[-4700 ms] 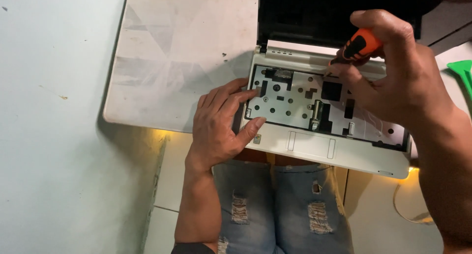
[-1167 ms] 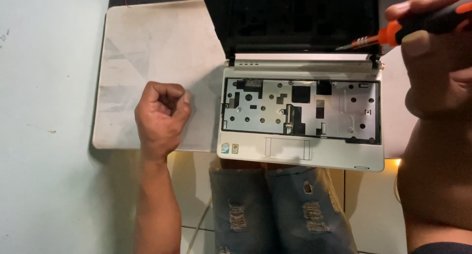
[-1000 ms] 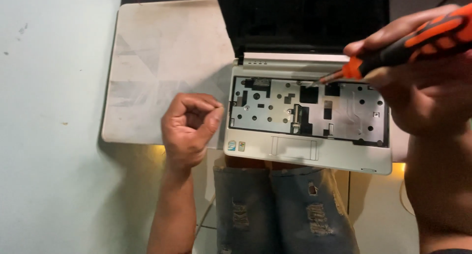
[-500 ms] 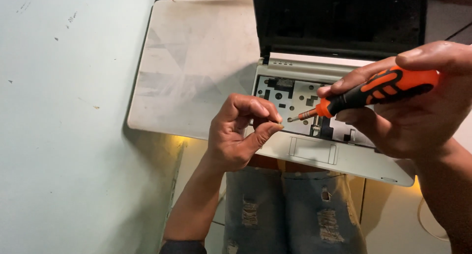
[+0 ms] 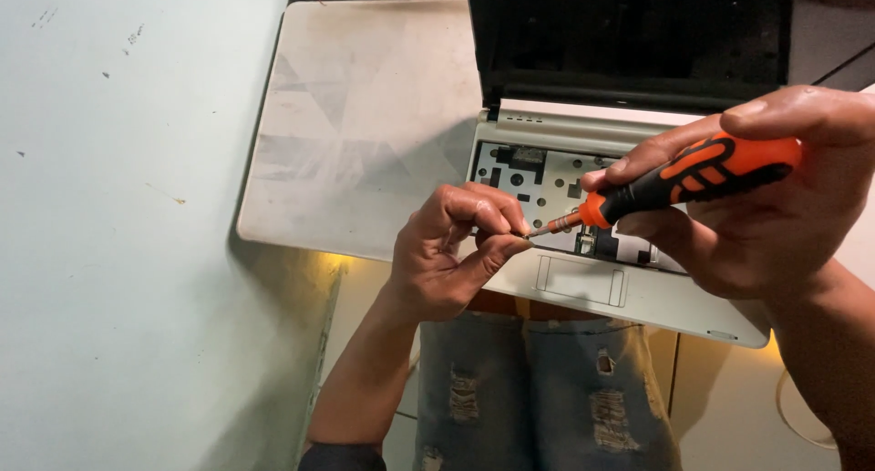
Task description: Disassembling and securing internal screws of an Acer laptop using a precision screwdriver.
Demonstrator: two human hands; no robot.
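An open white laptop (image 5: 638, 302) lies in front of me with its keyboard taken out, so the metal tray with holes (image 5: 547, 175) shows, and its dark screen (image 5: 638, 34) stands up behind. My right hand (image 5: 775, 198) grips an orange and black screwdriver (image 5: 693, 175) slanted down to the left. My left hand (image 5: 456, 252) pinches its thumb and fingers together right at the screwdriver's tip (image 5: 529, 236), over the laptop's left front. Whether a small screw sits between the fingertips is too small to tell.
The laptop rests on a worn whitish board (image 5: 365, 116) over my lap, with torn blue jeans (image 5: 547, 398) below it. A pale green wall or surface (image 5: 118, 234) fills the left side. A tiled floor (image 5: 729, 407) shows at the lower right.
My left hand, earlier a fist on the board, has come up to meet the screwdriver's tip. My right hand has lowered the screwdriver from the hinge area toward the left hand.
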